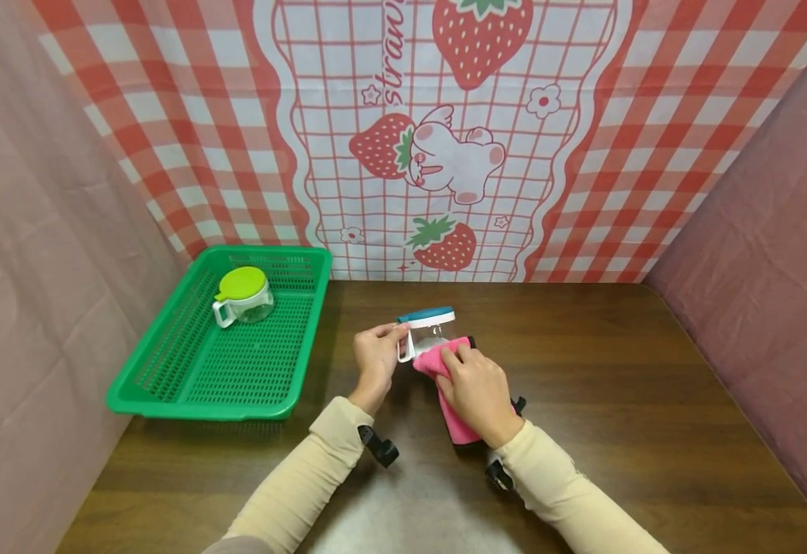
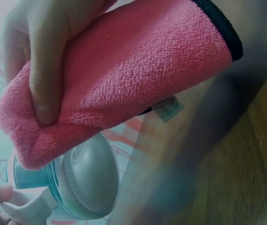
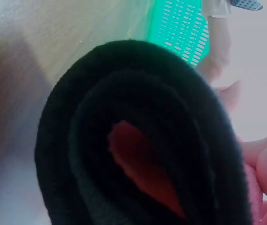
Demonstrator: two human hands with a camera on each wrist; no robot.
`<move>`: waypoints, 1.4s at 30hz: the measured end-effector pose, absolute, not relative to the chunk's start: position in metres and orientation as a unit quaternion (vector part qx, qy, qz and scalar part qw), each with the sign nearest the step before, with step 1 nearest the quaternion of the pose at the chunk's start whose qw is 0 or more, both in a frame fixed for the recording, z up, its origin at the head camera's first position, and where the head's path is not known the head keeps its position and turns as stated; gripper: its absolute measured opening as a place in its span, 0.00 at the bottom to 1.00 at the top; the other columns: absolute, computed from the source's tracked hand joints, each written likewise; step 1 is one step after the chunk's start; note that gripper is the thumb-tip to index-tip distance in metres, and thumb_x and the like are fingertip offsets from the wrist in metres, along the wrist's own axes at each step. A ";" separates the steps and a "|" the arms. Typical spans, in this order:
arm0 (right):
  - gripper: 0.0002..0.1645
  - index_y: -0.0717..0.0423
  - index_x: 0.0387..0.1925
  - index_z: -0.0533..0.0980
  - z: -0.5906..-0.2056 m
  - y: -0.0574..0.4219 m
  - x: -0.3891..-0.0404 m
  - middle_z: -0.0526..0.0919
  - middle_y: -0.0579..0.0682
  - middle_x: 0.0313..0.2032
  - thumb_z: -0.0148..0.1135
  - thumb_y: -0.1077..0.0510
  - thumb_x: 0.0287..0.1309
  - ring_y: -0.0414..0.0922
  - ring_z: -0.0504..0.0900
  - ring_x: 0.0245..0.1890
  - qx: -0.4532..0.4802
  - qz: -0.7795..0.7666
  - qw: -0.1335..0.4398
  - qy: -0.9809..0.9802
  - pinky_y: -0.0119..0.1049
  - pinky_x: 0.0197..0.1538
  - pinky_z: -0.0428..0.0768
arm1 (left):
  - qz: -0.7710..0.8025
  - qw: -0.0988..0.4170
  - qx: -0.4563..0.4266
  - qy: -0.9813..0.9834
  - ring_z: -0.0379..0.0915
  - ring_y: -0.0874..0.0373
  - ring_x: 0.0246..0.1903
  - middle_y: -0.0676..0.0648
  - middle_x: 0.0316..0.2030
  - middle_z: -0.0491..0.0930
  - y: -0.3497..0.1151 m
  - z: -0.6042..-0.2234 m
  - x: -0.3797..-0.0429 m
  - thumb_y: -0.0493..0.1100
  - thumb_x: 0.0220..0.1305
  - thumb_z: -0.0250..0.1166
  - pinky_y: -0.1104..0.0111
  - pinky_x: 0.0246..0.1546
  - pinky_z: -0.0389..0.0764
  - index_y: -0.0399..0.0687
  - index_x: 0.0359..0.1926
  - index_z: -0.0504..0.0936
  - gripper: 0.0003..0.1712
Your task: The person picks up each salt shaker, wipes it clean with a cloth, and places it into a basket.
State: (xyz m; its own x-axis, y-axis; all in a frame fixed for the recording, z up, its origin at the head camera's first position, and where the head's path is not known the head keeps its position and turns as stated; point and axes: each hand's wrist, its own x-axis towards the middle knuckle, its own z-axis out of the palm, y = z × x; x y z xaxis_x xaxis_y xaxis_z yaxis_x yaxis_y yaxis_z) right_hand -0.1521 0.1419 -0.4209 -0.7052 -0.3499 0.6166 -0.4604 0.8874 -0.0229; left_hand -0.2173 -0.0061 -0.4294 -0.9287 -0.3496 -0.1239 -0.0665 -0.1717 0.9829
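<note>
The left hand (image 1: 378, 355) pinches the white handle (image 1: 405, 350) of a clear jar (image 1: 438, 331), which sits between the two hands, just right of the left fingers. A blue lid (image 1: 429, 314) closes the jar on the side farther from the hands, and the left wrist view shows its round, embossed base off the surface (image 1: 618, 400). The right hand (image 1: 478, 388) grips a folded pink cloth (image 2: 138, 61) and holds it over the jar's near side, one finger digging into the fabric; the rest of the cloth hangs below the palm. Its black edging (image 2: 220, 28) and a small printed label (image 2: 169, 108) show in the left wrist view. The two hands are near each other but apart.

Well to the left of the left hand stands a green basket (image 1: 202, 410), holding a second jar (image 1: 254, 310) with a lime-green lid (image 1: 242, 283) and a white handle toward its left. Beyond both hands hangs a red-and-white strawberry-print backdrop (image 1: 445, 154). Cream sleeves (image 1: 320, 454) cover both forearms.
</note>
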 end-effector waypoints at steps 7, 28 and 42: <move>0.16 0.57 0.39 0.82 -0.419 0.143 -0.153 0.79 0.52 0.28 0.74 0.56 0.47 0.50 0.79 0.25 0.219 0.095 0.315 -0.919 0.45 0.25 0.81 | -0.738 0.100 0.162 -0.648 0.75 0.66 0.17 0.45 0.20 0.83 -0.007 -0.429 -0.216 0.34 0.53 0.72 0.74 0.20 0.80 0.28 0.36 0.86 0.12; 0.14 0.58 0.35 0.82 -0.386 0.138 -0.171 0.80 0.54 0.29 0.74 0.56 0.47 0.53 0.82 0.28 0.191 0.115 0.321 -0.920 0.51 0.25 0.81 | -0.712 0.109 0.147 -0.678 0.72 0.67 0.15 0.44 0.20 0.84 -0.001 -0.428 -0.210 0.36 0.51 0.73 0.76 0.18 0.76 0.31 0.33 0.88 0.10; 0.16 0.58 0.36 0.82 -0.395 0.129 -0.168 0.78 0.53 0.26 0.75 0.53 0.47 0.50 0.79 0.24 0.218 0.084 0.324 -0.917 0.46 0.23 0.79 | -0.664 0.132 0.146 -0.721 0.76 0.64 0.24 0.41 0.28 0.87 -0.003 -0.426 -0.211 0.41 0.50 0.75 0.76 0.24 0.74 0.37 0.31 0.89 0.10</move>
State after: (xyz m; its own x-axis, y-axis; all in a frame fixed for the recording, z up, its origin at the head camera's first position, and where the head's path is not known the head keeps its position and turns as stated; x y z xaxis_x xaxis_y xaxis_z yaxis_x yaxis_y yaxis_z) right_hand -0.1682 0.1294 -0.3946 -0.6956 -0.3444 0.6305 -0.4534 0.8912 -0.0134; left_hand -0.2106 -0.0034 -0.4260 -0.9221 -0.3869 -0.0035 -0.0353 0.0751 0.9966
